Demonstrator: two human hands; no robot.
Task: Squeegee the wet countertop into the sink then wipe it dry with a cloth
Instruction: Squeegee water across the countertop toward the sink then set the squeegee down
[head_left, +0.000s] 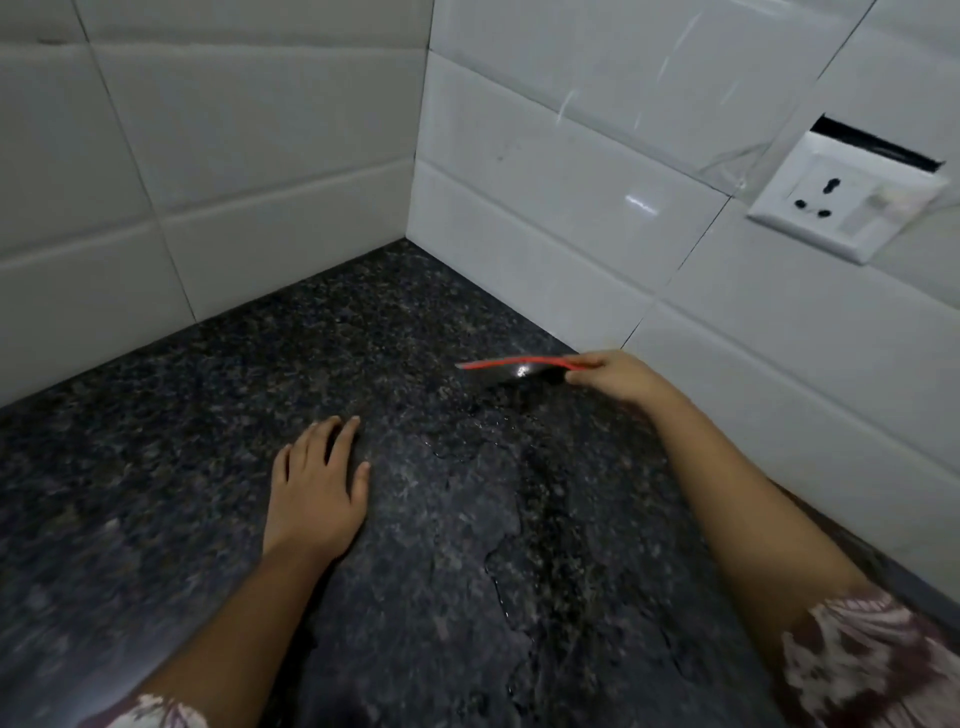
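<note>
Squeegee set at the back corner, ready to pull water

My right hand (618, 376) pinches the red squeegee (511, 370) near the tiled wall, blade over the wet granite countertop (208, 395); my left hand (317, 483) lies spread flat, bracing me. Sink and cloth aren't visible.

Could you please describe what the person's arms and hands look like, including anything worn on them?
Both hands, left hand and right hand, are bare, with no gloves, rings or watches visible. The forearms are uncovered. Short fabric sleeves in maroon with a pale floral-like pattern show at the frame's bottom corners.
</note>
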